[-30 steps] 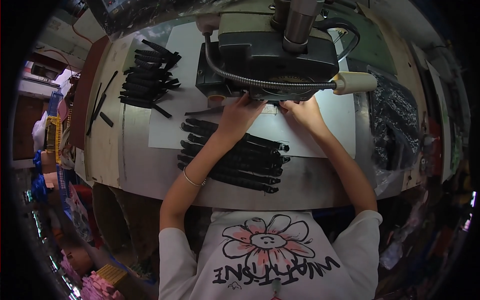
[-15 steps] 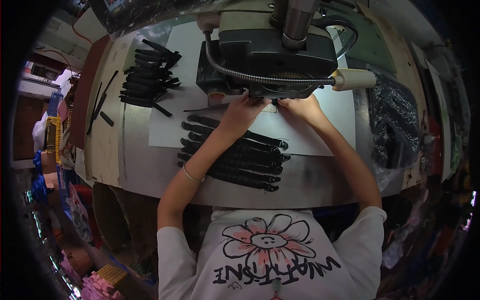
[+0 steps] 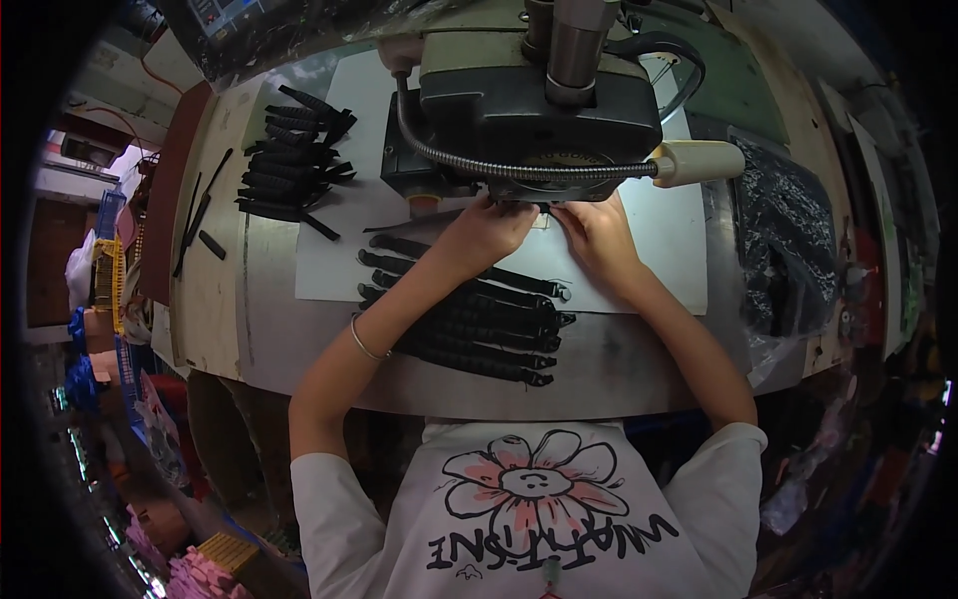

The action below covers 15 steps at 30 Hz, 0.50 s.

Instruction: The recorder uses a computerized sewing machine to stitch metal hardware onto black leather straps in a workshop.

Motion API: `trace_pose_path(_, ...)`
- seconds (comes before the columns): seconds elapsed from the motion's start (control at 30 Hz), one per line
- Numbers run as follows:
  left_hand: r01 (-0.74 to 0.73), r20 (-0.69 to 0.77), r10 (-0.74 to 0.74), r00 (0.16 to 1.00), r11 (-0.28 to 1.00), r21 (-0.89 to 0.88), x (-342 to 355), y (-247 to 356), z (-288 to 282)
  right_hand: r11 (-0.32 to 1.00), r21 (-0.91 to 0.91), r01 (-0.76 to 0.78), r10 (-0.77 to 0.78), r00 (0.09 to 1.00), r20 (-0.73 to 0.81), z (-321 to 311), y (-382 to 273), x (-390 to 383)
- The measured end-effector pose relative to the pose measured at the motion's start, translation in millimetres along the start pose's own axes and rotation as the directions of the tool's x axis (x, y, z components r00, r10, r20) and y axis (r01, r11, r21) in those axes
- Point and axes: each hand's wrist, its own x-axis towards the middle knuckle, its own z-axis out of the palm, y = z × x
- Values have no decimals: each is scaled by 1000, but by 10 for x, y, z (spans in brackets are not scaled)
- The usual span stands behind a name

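Under the head of a dark industrial sewing machine [image 3: 539, 125], my two hands meet on a black fabric strap [image 3: 544, 209], mostly hidden by fingers and the machine. My left hand [image 3: 493, 236] is closed on the strap's left part, its fingertips tucked beneath the machine head. At the other side, my right hand [image 3: 602, 242] pinches the strap between thumb and fingers. A row of black straps with fittings at their ends [image 3: 469, 319] lies below my left forearm, partly covered by it. A thin dark strip [image 3: 394, 222] extends leftward from near my left hand.
Several short black strips are piled [image 3: 294, 165] at the far left. A few loose dark pieces [image 3: 203, 220] lie on the wooden edge. A white sheet [image 3: 659, 265] covers the metal table [image 3: 639, 364]. Black plastic-wrapped material [image 3: 788, 230] sits at the right. A lamp [image 3: 699, 164] juts from the machine.
My right hand has drawn slightly back toward me and turned, showing more of its back. My left hand has shifted slightly downward. The view has moved a little.
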Motion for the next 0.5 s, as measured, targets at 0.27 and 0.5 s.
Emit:
trace_pose_path(0.27, -1, 32, 2, 999, 1000, -29, -18, -5, -24, 997, 62, 52, -55, 998, 38, -56, 80, 45)
trace_pose_path(0.5, 283, 273, -202, 941, 910, -302, -78, 41, -155, 996, 83, -28, 30, 999, -27, 6, 61, -25)
